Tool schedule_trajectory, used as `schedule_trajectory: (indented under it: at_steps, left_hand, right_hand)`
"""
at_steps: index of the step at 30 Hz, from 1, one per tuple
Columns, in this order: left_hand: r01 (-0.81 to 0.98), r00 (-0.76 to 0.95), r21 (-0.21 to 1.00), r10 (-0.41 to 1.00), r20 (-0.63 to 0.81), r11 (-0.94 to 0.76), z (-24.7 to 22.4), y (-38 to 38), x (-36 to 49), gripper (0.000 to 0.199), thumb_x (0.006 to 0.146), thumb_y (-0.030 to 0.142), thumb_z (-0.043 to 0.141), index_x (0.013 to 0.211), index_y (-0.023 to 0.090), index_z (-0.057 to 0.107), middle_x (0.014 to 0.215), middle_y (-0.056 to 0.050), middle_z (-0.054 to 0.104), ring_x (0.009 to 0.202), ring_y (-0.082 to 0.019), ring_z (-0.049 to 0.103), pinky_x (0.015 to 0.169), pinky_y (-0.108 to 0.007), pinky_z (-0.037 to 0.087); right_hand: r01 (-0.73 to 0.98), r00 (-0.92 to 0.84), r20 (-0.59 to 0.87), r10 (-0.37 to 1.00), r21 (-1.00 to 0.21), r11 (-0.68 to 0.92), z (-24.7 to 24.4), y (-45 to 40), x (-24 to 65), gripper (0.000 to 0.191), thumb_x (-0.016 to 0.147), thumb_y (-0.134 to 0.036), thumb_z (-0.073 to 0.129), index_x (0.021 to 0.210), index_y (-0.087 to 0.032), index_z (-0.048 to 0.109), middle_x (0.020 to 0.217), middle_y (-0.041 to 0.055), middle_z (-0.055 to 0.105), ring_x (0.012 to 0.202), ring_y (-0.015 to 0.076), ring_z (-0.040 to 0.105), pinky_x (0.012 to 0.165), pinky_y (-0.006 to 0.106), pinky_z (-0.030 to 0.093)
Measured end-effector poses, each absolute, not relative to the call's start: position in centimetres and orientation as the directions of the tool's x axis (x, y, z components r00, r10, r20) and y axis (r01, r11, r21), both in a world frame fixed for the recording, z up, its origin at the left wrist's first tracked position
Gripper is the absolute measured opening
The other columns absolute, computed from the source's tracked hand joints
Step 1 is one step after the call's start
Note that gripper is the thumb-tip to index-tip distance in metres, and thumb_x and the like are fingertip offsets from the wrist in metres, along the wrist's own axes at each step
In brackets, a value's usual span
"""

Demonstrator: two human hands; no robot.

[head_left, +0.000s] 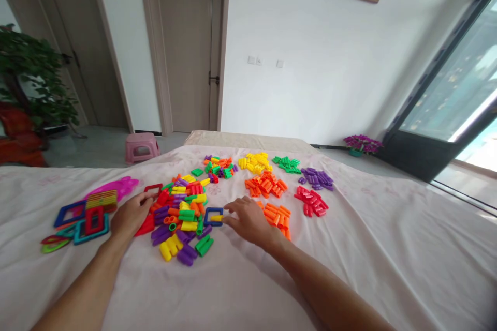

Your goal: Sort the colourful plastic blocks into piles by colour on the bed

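Observation:
A mixed pile of colored plastic tubes (pixel 186 207) lies on the cloth between my hands. My left hand (pixel 134 212) is at the pile's left side, fingertips by a red square frame (pixel 154 189); what it holds, if anything, is hidden. Beside the pile's right edge, my right hand (pixel 246 217) has thumb and forefinger apart at the end of a yellow tube (pixel 216 219), which lies over a blue square frame (pixel 209 211). Sorted heaps sit farther right: orange (pixel 266 184), yellow (pixel 255 162), green (pixel 287 164), purple (pixel 317 178) and red (pixel 311 201).
Square frames, among them a teal one (pixel 91 228), and a magenta piece (pixel 120 187) lie on the left of the cloth-covered table (pixel 349 269). Behind it stand a pink stool (pixel 142 147), a potted plant (pixel 34 77) and purple flowers (pixel 362 144).

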State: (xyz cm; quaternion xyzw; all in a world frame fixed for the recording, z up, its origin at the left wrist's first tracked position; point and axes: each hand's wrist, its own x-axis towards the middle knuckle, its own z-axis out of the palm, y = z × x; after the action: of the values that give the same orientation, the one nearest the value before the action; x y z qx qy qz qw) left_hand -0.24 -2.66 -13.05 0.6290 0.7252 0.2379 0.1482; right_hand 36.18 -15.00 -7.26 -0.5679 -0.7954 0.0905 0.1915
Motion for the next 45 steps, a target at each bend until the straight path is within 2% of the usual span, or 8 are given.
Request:
schedule_trajectory:
  at_steps: [4,7,13,19,26,32,38,45]
  left_hand:
    - [0.84,-0.182,0.531,0.98,0.085,0.11,-13.0,-2.6,-0.2,0.056,0.096,0.051,0.045,0.136,0.028,0.077,0.126,-0.011,0.08,0.107,-0.033,0.074,0.078,-0.038,0.054]
    - [0.838,-0.193,0.534,0.977,0.093,0.114,-13.1,-2.6,-0.2,0.054,0.095,0.051,0.047,0.134,0.029,0.078,0.123,-0.01,0.081,0.104,-0.033,0.075,0.074,-0.037,0.054]
    - [0.835,-0.19,0.538,0.978,0.092,0.112,-13.3,-2.5,-0.3,0.055,0.095,0.051,0.046,0.135,0.029,0.078,0.125,-0.011,0.08,0.106,-0.035,0.075,0.076,-0.038,0.054]
    - [0.832,-0.188,0.543,0.978,0.09,0.11,-12.9,-2.7,-0.1,0.054,0.095,0.051,0.047,0.133,0.029,0.078,0.121,-0.01,0.081,0.105,-0.034,0.075,0.075,-0.038,0.053]
    - [0.828,-0.2,0.548,0.976,0.082,0.123,-12.4,-3.1,0.2,0.052,0.095,0.048,0.047,0.131,0.029,0.079,0.119,-0.008,0.082,0.104,-0.032,0.075,0.075,-0.036,0.052]
    - [0.836,-0.196,0.537,0.976,0.093,0.117,-12.7,-3.0,0.1,0.053,0.097,0.048,0.044,0.134,0.028,0.077,0.125,-0.009,0.08,0.106,-0.033,0.074,0.078,-0.037,0.052]
    - [0.85,-0.204,0.512,0.974,0.098,0.126,-12.8,-2.9,0.1,0.053,0.097,0.048,0.045,0.133,0.028,0.078,0.126,-0.009,0.08,0.109,-0.031,0.074,0.077,-0.034,0.052]
    - [0.829,-0.188,0.551,0.976,0.109,0.098,-12.6,-3.2,0.4,0.051,0.096,0.05,0.047,0.131,0.03,0.078,0.121,-0.006,0.082,0.105,-0.029,0.075,0.074,-0.032,0.051]
  right_hand:
    - [0.895,-0.302,0.134,0.944,-0.303,0.329,-7.8,-14.7,34.0,0.024,0.1,-0.041,0.068,0.116,-0.026,0.08,0.108,0.0068,0.079,0.107,0.0243,0.067,0.091,0.033,0.044]
    - [0.877,-0.257,0.167,0.952,-0.374,0.302,-7.9,-14.2,34.9,0.022,0.103,-0.034,0.063,0.115,-0.026,0.079,0.109,0.0052,0.08,0.104,0.0215,0.069,0.088,0.03,0.044]
    - [0.83,0.124,0.257,0.958,-0.556,0.041,-6.0,-9.4,40.8,0.027,0.099,-0.033,0.062,0.116,-0.022,0.08,0.101,0.0049,0.081,0.09,0.0204,0.073,0.075,0.027,0.048]
    - [0.754,0.42,0.271,0.866,-0.635,-0.167,-3.5,-3.0,45.8,0.044,0.093,-0.022,0.058,0.133,-0.016,0.075,0.116,0.0103,0.081,0.106,0.0239,0.075,0.089,0.03,0.055]
    - [0.703,0.082,0.284,0.955,-0.696,0.147,-6.5,-6.3,40.4,0.035,0.094,-0.018,0.059,0.122,-0.025,0.079,0.115,0.0039,0.081,0.106,0.0213,0.075,0.097,0.032,0.057]
    - [0.856,-0.274,0.121,0.954,-0.422,0.299,-7.8,-11.4,34.5,0.03,0.096,-0.03,0.066,0.122,-0.023,0.079,0.125,0.0097,0.076,0.118,0.0258,0.068,0.097,0.033,0.051]
    - [0.899,-0.196,0.076,0.978,-0.386,0.21,-7.5,-12.0,33.6,0.024,0.091,-0.028,0.066,0.111,-0.022,0.079,0.118,0.0097,0.075,0.113,0.0255,0.067,0.086,0.031,0.049]
    - [0.737,0.031,0.148,0.988,-0.671,0.078,-9.3,-10.6,34.5,0.015,0.082,-0.011,0.066,0.094,-0.019,0.071,0.09,0.0031,0.076,0.083,0.0174,0.07,0.071,0.025,0.048]
